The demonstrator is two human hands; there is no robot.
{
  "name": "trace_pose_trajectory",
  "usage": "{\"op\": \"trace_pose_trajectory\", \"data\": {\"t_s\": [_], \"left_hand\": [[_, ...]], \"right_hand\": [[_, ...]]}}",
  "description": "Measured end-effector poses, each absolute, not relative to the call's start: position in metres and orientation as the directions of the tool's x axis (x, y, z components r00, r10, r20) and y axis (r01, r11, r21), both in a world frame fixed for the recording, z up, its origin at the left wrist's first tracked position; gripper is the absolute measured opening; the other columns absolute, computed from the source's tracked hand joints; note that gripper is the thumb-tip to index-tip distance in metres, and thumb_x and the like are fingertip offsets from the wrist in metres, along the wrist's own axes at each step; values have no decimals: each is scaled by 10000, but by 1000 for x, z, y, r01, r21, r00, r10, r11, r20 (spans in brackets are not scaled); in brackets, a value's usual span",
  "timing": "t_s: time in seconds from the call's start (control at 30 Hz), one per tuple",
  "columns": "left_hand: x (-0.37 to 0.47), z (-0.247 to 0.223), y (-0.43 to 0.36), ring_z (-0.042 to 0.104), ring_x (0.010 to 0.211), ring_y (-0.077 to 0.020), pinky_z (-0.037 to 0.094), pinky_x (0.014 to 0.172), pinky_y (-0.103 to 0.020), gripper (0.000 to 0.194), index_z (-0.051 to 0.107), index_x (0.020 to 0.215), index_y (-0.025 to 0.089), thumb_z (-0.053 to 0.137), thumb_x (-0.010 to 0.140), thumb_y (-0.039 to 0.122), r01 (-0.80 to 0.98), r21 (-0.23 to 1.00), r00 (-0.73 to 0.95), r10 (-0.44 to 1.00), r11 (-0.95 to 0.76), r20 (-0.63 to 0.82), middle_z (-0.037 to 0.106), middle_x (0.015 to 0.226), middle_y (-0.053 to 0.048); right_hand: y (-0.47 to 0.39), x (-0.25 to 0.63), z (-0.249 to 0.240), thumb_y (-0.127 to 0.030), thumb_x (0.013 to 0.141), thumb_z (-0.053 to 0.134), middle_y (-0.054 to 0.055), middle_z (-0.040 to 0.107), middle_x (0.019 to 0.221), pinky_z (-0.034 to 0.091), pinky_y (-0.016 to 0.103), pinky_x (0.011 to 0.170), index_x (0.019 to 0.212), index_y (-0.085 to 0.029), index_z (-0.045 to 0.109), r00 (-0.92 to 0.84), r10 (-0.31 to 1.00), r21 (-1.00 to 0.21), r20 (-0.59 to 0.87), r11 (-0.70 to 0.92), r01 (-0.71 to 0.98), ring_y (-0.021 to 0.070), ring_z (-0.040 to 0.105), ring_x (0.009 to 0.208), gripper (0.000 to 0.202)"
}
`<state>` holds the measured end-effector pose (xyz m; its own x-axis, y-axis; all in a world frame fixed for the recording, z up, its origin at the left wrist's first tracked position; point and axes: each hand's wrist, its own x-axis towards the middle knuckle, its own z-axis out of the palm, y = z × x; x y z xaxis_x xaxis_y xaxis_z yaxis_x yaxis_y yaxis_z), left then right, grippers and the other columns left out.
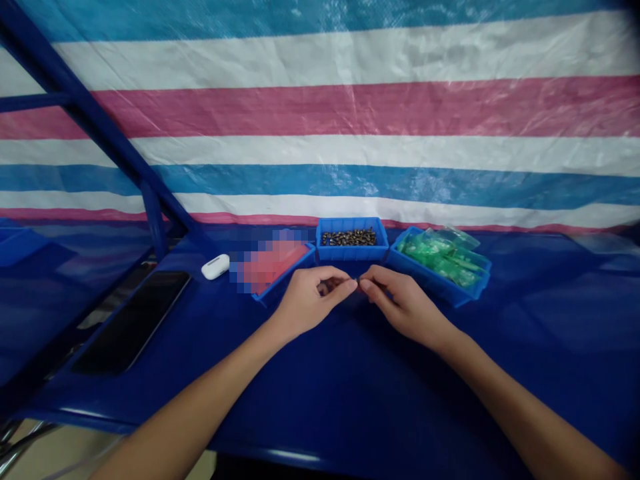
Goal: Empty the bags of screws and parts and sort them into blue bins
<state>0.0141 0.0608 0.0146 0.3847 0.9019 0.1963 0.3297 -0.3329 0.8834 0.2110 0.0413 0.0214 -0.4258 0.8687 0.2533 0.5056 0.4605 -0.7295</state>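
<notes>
My left hand (313, 297) and my right hand (397, 300) meet over the blue table, fingertips almost touching. Each is closed in a pinch of thumb and index finger. Between the tips shows a tiny dark piece, too small to name; which hand grips it is hard to say. Just behind them stands a blue bin (353, 252) with many small brass-brown metal parts (350, 237). To the right, another blue bin (435, 283) holds green-tinted clear plastic bags (440, 253). On the left, a third blue bin (307, 257) contains reddish contents (273, 263), partly blurred by pixelation.
A white earbud case (216, 267) and a black phone (135, 323) lie on the left of the blue table (310, 407). A blue metal frame (110, 133) slants up at the left. Behind hangs a striped plastic sheet (350, 110). Another blue bin (17, 243) sits at far left.
</notes>
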Motion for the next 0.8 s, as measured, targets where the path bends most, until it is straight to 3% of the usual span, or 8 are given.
{"op": "trace_pose_trajectory", "data": {"t_s": [0.13,0.43,0.53,0.8], "left_hand": [[15,13,62,544,521,-85,411,499,-201,328,659,767,152,520,913,411,338,915,413,908,-221,67,661,699,-8],[13,10,68,533,545,-84,406,509,-200,275,672,835,147,548,894,385,294,945,477,879,-141,-18,655,715,-14],[12,9,69,513,516,-74,397,499,-202,256,669,845,142,568,884,374,275,949,497,868,-155,-3,654,734,-9],[12,12,65,550,536,-90,446,547,-220,210,704,895,160,597,881,341,355,873,452,879,-335,153,672,777,-21]], "right_hand": [[42,210,16,-221,990,402,52,564,918,454,307,758,959,-191,559,-491,808,-575,325,581,576,165,551,822,163],[45,209,10,-207,985,404,85,571,964,491,374,819,1024,-183,544,-579,726,-338,372,687,644,214,558,909,147],[44,208,10,-191,979,414,78,565,934,487,372,803,1010,-176,539,-579,732,-352,359,681,642,212,550,889,130],[43,209,12,-200,984,410,49,551,891,455,323,753,980,-186,545,-526,783,-544,331,614,572,174,540,822,135]]}}
